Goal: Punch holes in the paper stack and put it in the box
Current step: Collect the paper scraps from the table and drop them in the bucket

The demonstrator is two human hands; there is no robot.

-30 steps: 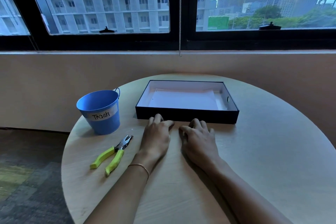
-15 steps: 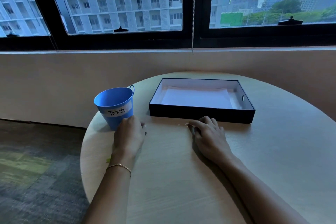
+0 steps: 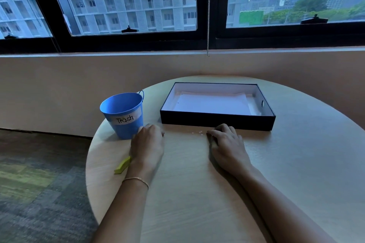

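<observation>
A black box (image 3: 217, 122) with a white inside stands at the far middle of the round table. The white paper stack (image 3: 213, 102) lies flat in it, with small holes near its left edge. My left hand (image 3: 148, 144) rests palm down next to the base of the blue bucket (image 3: 122, 108), fingertips touching its lower right side. The hand covers most of the hole punch; only one green handle (image 3: 122, 165) sticks out by the wrist. My right hand (image 3: 227, 144) lies palm down in front of the box, fingers bent, holding nothing.
The bucket carries a label reading "Trash". A few tiny paper bits (image 3: 199, 132) lie on the wooden table (image 3: 306, 163) between my hands, close to the box's front wall. A wall and window stand behind the table; carpet floor lies to the left.
My left hand has moved left from the box front to the bucket's base, covering the hole punch. The right hand stayed near the box. The view has shifted left.
</observation>
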